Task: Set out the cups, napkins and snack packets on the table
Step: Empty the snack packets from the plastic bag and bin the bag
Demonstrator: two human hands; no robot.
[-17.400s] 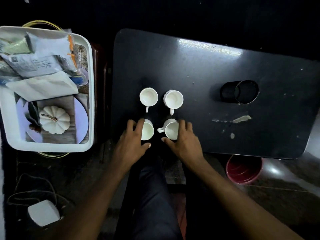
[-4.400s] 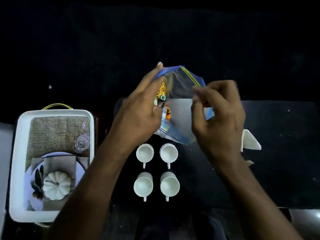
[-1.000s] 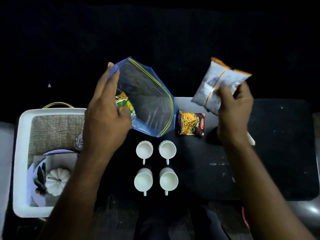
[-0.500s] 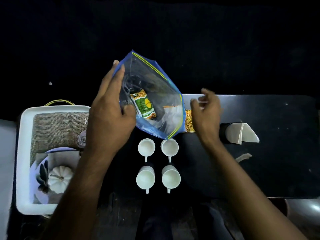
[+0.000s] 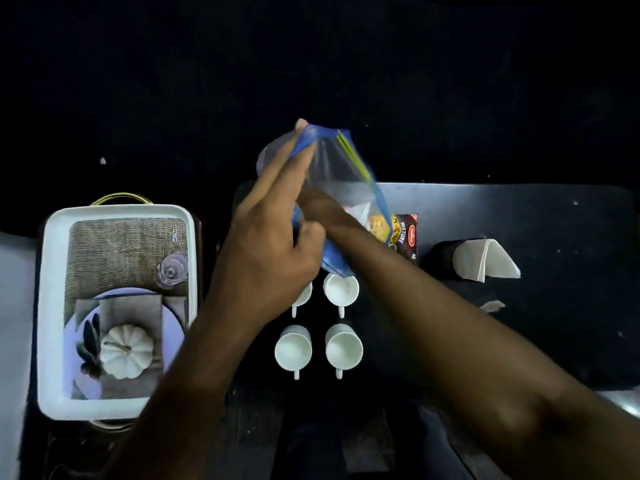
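My left hand (image 5: 266, 251) holds a clear zip bag with a blue rim (image 5: 339, 168) up over the dark table (image 5: 519, 216). My right hand (image 5: 320, 207) is pushed into the bag's mouth, its fingers hidden. A packet shows through the plastic inside the bag. One dark snack packet (image 5: 406, 237) lies flat on the table just right of the bag. Several white cups (image 5: 344, 346) stand in a square below the bag, one partly under my left hand. White napkins (image 5: 485, 259) stick out of a black holder at the right.
A white tray (image 5: 52, 306) stands left of the table, holding a burlap mat (image 5: 121, 251), an upturned glass (image 5: 172, 270) and a white pumpkin (image 5: 126, 351) on a plate. Beyond the table it is dark.
My right hand has left the table beside the bag and gone into the bag's mouth. The bag has tilted and closed in around my wrist.
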